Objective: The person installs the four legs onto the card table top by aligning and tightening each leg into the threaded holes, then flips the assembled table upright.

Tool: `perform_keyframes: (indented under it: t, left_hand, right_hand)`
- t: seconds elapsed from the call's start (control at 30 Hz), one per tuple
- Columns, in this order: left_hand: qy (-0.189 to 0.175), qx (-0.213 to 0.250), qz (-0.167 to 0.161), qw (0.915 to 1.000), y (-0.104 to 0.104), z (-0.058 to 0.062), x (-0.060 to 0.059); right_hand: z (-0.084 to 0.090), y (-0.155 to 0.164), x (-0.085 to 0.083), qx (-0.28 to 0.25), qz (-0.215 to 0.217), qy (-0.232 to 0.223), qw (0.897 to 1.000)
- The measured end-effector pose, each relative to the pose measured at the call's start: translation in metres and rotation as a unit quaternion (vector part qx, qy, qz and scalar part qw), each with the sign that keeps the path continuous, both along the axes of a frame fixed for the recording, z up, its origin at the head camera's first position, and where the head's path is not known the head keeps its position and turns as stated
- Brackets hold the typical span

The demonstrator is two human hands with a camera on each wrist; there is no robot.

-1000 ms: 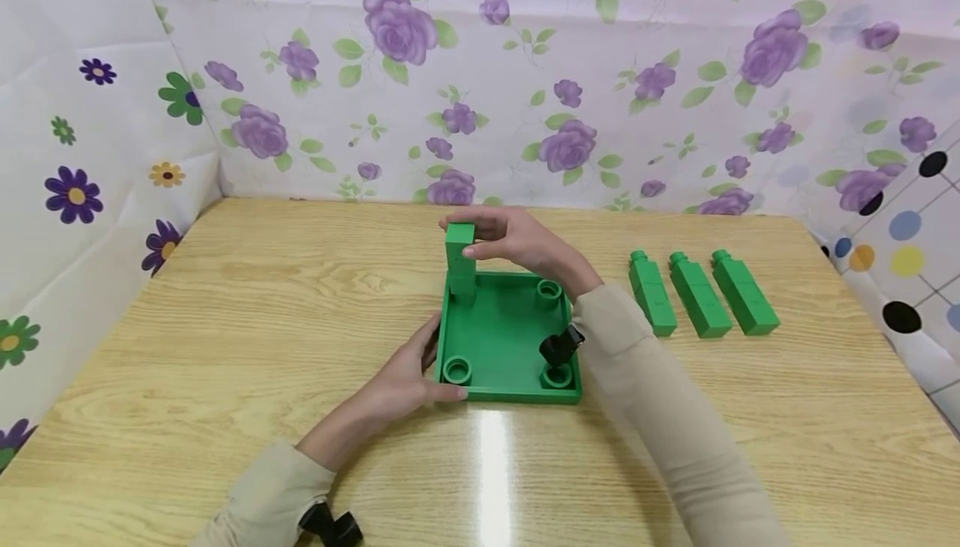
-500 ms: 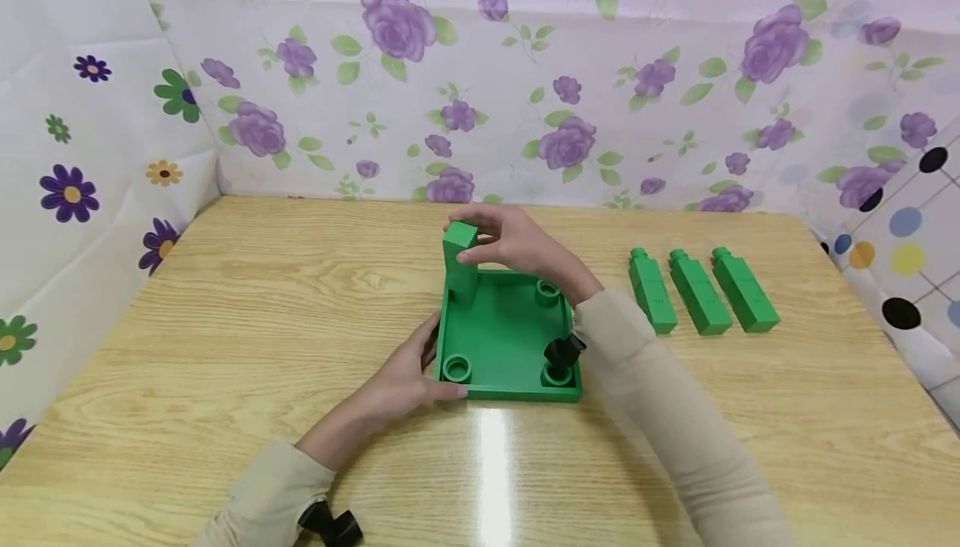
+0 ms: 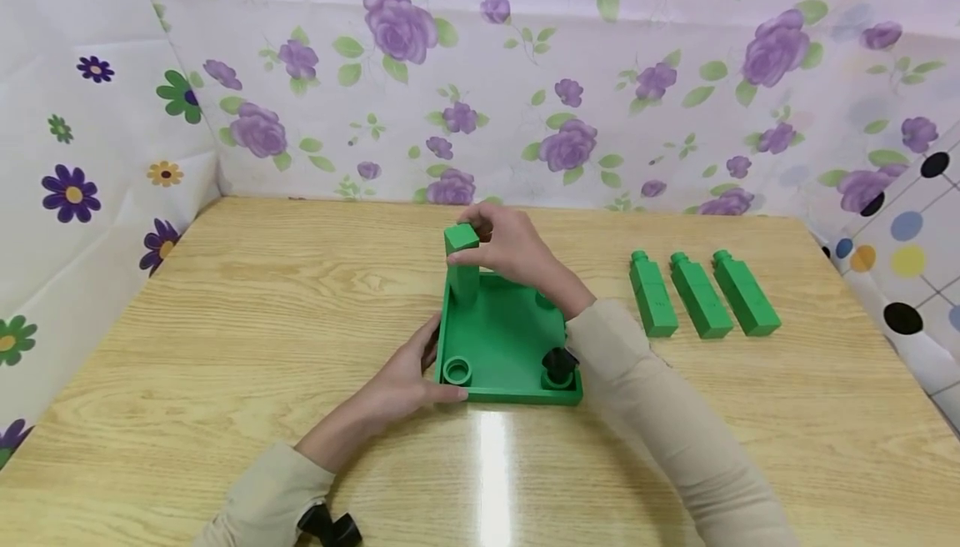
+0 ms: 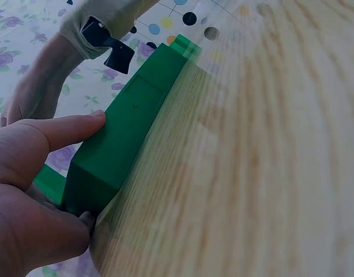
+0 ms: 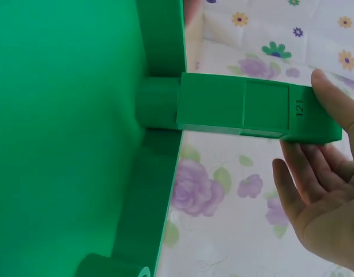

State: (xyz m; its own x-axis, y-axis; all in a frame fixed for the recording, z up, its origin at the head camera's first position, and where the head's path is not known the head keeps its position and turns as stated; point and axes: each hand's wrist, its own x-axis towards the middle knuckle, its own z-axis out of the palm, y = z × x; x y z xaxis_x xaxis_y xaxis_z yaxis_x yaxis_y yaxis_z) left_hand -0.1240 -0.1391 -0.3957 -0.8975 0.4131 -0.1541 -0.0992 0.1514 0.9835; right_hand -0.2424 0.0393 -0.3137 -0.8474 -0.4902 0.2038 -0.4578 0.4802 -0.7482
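Gripping green leg (image 3: 461, 268) and tray (image 3: 501, 338): both hands | wooden table (image 3: 225, 313) | floral backdrop (image 3: 525, 97)

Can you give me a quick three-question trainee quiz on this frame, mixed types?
1. True or false: the right hand holds the top of the upright green leg standing in a corner socket of the green tray.
2. How many loose green legs lie on the table to the right of the tray?
   A. two  B. three  C. five
3. Fill in: the left hand grips the tray at its near-____ corner.

Key
1. True. The fingers are at the leg's upper end; its peg sits in the far-left socket.
2. B, three, side by side.
3. Left, beside an empty socket.
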Motion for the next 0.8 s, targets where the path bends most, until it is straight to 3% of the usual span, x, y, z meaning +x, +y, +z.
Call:
perform_keyframes:
  t: [0.3, 0.57, 0.67, 0.8]
  left_hand:
    - [-0.003, 0.007, -0.005, 1.0000, 0.000, -0.001, 0.000]
    - [0.000, -0.005, 0.001, 1.0000, 0.001, 0.000, 0.000]
    - [0.003, -0.004, 0.000, 1.0000, 0.001, 0.000, 0.000]
    - [-0.002, -0.006, 0.000, 1.0000, 0.002, 0.004, 0.001]
  right_hand:
    - [-0.002, -0.009, 0.012, 0.009, -0.047, 0.067, 0.997]
    - [-0.006, -0.011, 0.012, 0.008, -0.058, 0.075, 0.995]
    - [-0.006, -0.011, 0.011, 0.033, -0.054, 0.079, 0.995]
    - [-0.004, -0.006, 0.011, 0.066, -0.043, 0.036, 0.996]
